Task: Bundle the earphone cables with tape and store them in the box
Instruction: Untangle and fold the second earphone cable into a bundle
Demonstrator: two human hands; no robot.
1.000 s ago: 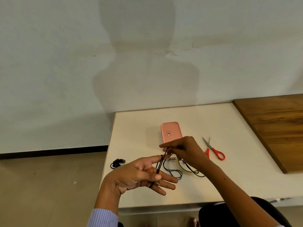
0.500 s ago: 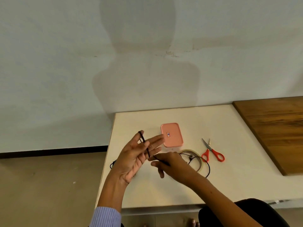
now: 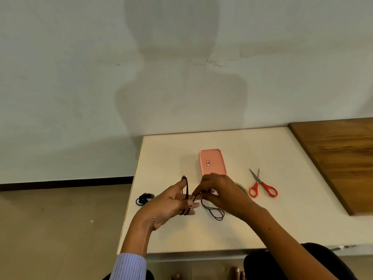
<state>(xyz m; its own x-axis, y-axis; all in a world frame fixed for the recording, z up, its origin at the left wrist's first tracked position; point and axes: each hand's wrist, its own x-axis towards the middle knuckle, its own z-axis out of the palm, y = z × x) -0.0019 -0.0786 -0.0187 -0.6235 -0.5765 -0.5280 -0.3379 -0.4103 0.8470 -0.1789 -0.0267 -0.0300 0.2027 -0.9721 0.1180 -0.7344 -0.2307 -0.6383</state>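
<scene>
A black earphone cable [image 3: 215, 211] is wound in loops around the spread fingers of my left hand [image 3: 171, 205], from the raised fingertip down to the lower fingers. My right hand [image 3: 220, 191] pinches the same cable just right of those fingers, and a loose loop of it trails on the table below. A closed pink box [image 3: 212, 162] lies flat just beyond my right hand. A roll of tape [image 3: 241, 186] sits mostly hidden behind my right hand. A second black earphone bundle [image 3: 144, 198] lies near the table's left edge.
Red-handled scissors [image 3: 262, 185] lie right of the tape on the white table [image 3: 272, 223]. A brown wooden board [image 3: 343, 156] covers the table's right side. The table's left edge drops to the floor; a wall stands close behind.
My right hand has come back up from below my left hand to beside its fingers, carrying the cable around them. My left hand has turned lower, and the tape roll is covered again.
</scene>
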